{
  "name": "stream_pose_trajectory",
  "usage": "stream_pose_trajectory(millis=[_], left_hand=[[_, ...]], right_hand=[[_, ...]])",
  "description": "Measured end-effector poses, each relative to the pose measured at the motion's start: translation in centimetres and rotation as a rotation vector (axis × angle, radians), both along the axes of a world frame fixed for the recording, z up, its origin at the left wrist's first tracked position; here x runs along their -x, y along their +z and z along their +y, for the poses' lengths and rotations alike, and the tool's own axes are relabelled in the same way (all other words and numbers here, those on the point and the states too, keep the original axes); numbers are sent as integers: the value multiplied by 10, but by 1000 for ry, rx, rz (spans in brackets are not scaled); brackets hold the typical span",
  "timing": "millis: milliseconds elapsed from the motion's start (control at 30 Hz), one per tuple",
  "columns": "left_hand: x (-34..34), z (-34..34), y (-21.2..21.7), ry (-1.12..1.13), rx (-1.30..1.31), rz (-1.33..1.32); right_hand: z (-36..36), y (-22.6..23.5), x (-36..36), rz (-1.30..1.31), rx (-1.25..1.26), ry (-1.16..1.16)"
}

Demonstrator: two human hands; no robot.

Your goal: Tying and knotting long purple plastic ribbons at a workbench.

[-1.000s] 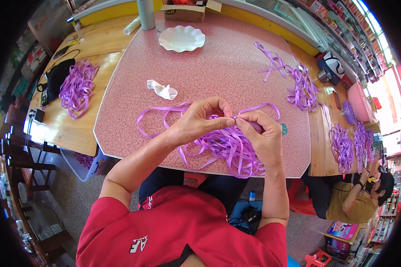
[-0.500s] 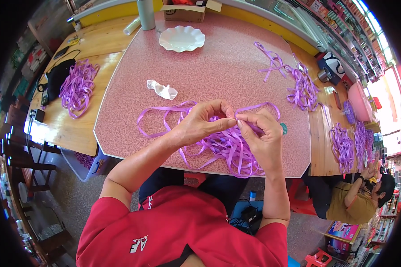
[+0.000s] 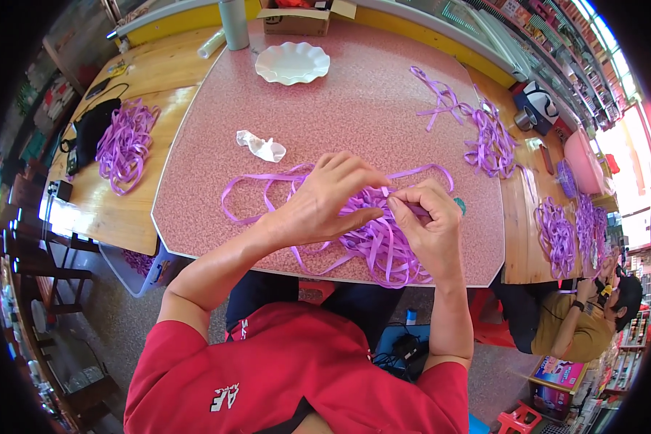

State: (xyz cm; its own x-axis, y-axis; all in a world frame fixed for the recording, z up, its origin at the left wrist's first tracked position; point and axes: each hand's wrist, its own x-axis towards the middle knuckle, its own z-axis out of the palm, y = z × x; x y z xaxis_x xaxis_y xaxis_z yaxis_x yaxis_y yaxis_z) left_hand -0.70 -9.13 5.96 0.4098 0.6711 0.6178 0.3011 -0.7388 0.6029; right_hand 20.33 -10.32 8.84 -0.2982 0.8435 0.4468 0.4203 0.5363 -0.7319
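A tangled pile of flat purple ribbons (image 3: 387, 253) lies near the front edge of the pink speckled table (image 3: 340, 123), with long loops running out to both sides. Above the pile, my right hand (image 3: 435, 220) pinches a purple ribbon between thumb and forefinger. My left hand (image 3: 333, 194) hovers just left of it, thumb and fingers apart, and nothing shows in its grasp. Its palm side is turned from view.
A scalloped white dish (image 3: 293, 64), a crumpled white tissue (image 3: 261, 146) and a grey-green cylinder (image 3: 233, 25) stand farther back. More purple ribbon heaps lie left (image 3: 128, 145) and right (image 3: 492, 141). At right, another person (image 3: 571, 329) sits beside a pink basin (image 3: 583, 163).
My left hand has let go of its pinch by the right fingertips, and its fingers have spread. My right hand keeps its pinch almost in place.
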Motion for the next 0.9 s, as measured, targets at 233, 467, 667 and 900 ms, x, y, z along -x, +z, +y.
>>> stream_pose_trajectory(millis=[233, 467, 667, 900], left_hand=[[5, 4, 6, 49, -362, 290], [18, 0, -14, -188, 164, 45], [30, 20, -28, -200, 647, -227], [-73, 51, -6, -483, 199, -54]], right_hand=[[-4, 7, 1, -142, -74, 18], [2, -9, -4, -52, -68, 143], [6, 4, -38, 331, 125, -113], [20, 40, -31, 956, 78, 270]])
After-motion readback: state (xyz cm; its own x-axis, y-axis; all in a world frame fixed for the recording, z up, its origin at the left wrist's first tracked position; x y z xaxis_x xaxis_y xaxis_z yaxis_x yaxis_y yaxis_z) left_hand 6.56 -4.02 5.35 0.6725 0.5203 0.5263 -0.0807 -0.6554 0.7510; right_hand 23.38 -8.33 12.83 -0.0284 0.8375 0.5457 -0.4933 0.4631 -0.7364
